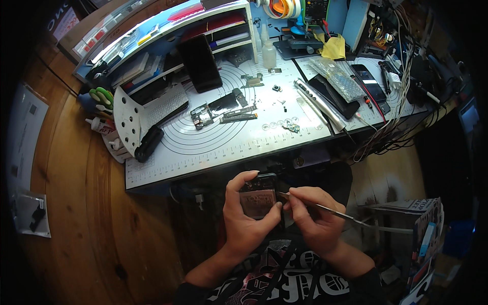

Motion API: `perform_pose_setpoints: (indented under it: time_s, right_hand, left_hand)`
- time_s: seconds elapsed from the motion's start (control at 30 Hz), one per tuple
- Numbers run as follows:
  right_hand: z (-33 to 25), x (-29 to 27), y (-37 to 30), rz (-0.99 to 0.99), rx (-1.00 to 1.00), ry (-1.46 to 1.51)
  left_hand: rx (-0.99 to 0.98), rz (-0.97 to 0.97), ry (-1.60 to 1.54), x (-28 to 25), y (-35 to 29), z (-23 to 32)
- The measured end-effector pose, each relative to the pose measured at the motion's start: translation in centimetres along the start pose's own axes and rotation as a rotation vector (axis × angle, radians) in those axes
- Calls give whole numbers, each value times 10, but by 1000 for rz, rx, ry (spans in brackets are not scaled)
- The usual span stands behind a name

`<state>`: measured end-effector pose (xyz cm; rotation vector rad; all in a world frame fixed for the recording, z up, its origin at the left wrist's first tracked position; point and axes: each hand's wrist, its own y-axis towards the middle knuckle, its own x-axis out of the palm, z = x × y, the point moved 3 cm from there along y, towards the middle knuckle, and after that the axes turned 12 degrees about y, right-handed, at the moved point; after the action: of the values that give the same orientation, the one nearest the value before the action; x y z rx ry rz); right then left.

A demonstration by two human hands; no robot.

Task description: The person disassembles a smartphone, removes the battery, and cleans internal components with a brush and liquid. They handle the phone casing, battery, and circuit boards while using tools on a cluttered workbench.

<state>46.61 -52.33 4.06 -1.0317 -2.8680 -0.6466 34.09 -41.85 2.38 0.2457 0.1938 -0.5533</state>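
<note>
Above my lap, in front of the desk, my left hand (247, 218) grips an opened phone (258, 197) by its two long edges. The phone's inside faces up, dark at the top and reddish brown below. My right hand (317, 216) pinches a thin metal hand tool (330, 209), whose tip meets the phone's right edge by my left thumb. The exact kind of tool cannot be made out. On the desk beyond lie loose phone parts (218, 109), some dark and some metallic, and a small green circuit board (291, 128).
The desk has a white ruled mat (178, 157). A dark tablet-like screen (200, 63) leans against the shelf (152, 38). At right are a silver pen-shaped tool (321, 105), bubble wrap (336, 76), a phone (369, 81) and tangled cables (401, 109). A clear bottle (268, 53) stands behind.
</note>
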Motion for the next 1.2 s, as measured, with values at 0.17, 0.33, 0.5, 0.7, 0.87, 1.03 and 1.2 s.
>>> perform_pose_setpoints:
  time_s: [0.17, 0.33, 0.5, 0.7, 0.87, 1.03, 1.2]
  right_hand:
    - [-3, 9, -1, -4, -174, -200]
    - [3, -3, 5, 27, 310, 163]
    - [-7, -18, 10, -118, 274, 37]
    - [-26, -9, 11, -212, -84, -160]
    - [-34, -14, 16, -321, -12, -49]
    - [-40, -15, 15, -378, -24, 40]
    - [-47, -13, 17, -428, -17, 51]
  left_hand:
    - [118, 112, 249, 1, 0, -2]
    - [68, 103, 188, 0, -2, -6]
    - [40, 27, 69, -3, -2, -3]
    - [43, -75, -77, -7, 3, 9]
    - [159, -151, -197, -12, 2, 6]
    - [380, -110, -96, -18, 4, 6]
    - [395, -142, -222, -16, 3, -4]
